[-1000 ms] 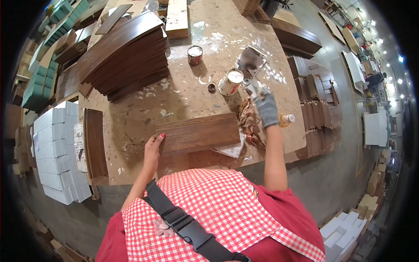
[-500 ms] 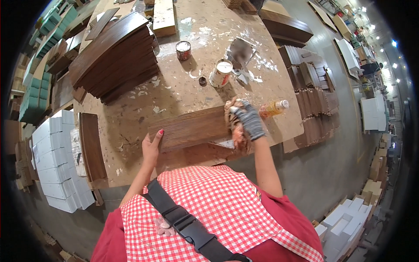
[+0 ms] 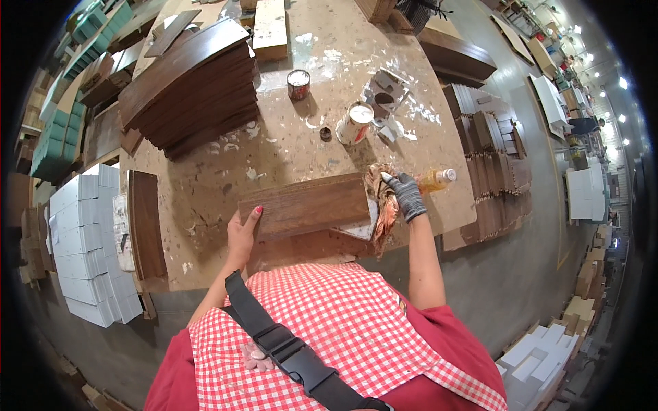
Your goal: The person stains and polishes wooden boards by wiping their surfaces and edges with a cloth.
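Note:
A dark brown wooden board (image 3: 308,205) lies lengthwise near the front edge of the workbench, tilted a little up to the right. My bare left hand (image 3: 242,233) grips its left end, the thumb on top and the other fingers partly hidden beneath. At the right end, my right hand (image 3: 406,196) in a grey glove is closed on a crumpled, brown-stained rag (image 3: 385,202). Just beyond that hand lies a clear bottle of amber liquid (image 3: 432,181). Under the board's right end a pale flat piece (image 3: 358,229) shows.
A tall stack of curved brown boards (image 3: 188,89) stands at the back left. An open white-topped can (image 3: 356,123), a smaller can (image 3: 299,85) and a small dark cup (image 3: 325,134) stand behind the board. Another brown board (image 3: 146,226) rests at the left edge.
My right hand and the rag have moved slightly right, off the board's top face to beside its right end. The left hand keeps its hold. A person's dark striped sleeve now shows at the far edge.

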`<state>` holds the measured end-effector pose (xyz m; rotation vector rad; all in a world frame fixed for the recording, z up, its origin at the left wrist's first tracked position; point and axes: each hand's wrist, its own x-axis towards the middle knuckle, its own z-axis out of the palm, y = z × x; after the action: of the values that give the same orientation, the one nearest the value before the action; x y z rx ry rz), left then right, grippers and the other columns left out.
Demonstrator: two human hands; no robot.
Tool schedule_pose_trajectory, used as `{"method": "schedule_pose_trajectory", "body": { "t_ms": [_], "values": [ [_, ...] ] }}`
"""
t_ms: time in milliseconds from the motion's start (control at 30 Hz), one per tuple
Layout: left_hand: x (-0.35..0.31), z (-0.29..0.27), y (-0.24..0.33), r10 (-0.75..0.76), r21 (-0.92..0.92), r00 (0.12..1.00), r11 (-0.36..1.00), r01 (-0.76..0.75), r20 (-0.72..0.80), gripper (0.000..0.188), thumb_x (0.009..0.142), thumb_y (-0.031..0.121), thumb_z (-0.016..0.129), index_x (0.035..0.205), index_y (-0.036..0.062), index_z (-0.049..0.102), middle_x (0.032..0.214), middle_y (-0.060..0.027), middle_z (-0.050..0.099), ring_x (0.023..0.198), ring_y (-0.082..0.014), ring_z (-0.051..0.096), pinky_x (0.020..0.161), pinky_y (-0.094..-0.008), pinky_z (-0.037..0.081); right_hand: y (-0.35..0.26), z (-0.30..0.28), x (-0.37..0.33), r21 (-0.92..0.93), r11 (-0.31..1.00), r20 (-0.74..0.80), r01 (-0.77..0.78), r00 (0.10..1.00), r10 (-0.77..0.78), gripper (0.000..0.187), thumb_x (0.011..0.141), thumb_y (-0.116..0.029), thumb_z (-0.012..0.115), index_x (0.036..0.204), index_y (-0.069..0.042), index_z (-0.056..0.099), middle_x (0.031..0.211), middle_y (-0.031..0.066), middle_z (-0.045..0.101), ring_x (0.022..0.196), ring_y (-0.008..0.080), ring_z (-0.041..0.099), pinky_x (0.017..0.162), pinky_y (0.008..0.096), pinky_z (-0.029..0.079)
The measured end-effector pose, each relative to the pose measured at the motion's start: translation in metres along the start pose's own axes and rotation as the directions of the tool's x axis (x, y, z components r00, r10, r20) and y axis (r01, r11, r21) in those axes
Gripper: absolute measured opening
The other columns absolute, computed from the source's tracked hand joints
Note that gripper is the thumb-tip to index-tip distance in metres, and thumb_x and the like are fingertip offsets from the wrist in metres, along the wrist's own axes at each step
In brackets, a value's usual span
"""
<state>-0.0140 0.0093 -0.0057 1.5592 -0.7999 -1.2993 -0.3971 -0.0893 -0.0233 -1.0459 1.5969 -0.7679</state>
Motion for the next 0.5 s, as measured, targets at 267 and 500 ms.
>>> {"method": "schedule_pose_trajectory", "body": {
  "t_ms": [267,500],
  "values": [
    [0.004,-0.007,-0.004,-0.002,-0.082,1.0,0.997,0.004,0.026,0.044,0.089,0.028,0.065,0.116,-0.0047,0.055,0.107,-0.007,0.063,0.095,-0.0116,0.057,0.086,-0.0242,0.043,-0.027,0.046,-0.016,-0.043,0.999,0.076,-0.018,0.997,0.021,0.037,0.085,-0.026,0.068,0.108,0.003,0.062,0.097,0.0082,0.067,0.084,0.0153,0.059,0.076,0.0281,0.048],
    [0.007,0.005,0.001,0.013,-0.026,0.999,1.0,-0.012,0.039,0.044,0.089,0.028,0.066,0.115,-0.0058,0.056,0.106,-0.0083,0.064,0.096,-0.0117,0.057,0.087,-0.024,0.043,0.048,-0.018,0.041,0.202,0.97,-0.08,-0.137,0.984,0.156,0.028,0.087,-0.025,0.066,0.101,-0.001,0.067,0.091,0.0057,0.067,0.08,0.0129,0.059,0.069,0.0269,0.048]
  ]
}}
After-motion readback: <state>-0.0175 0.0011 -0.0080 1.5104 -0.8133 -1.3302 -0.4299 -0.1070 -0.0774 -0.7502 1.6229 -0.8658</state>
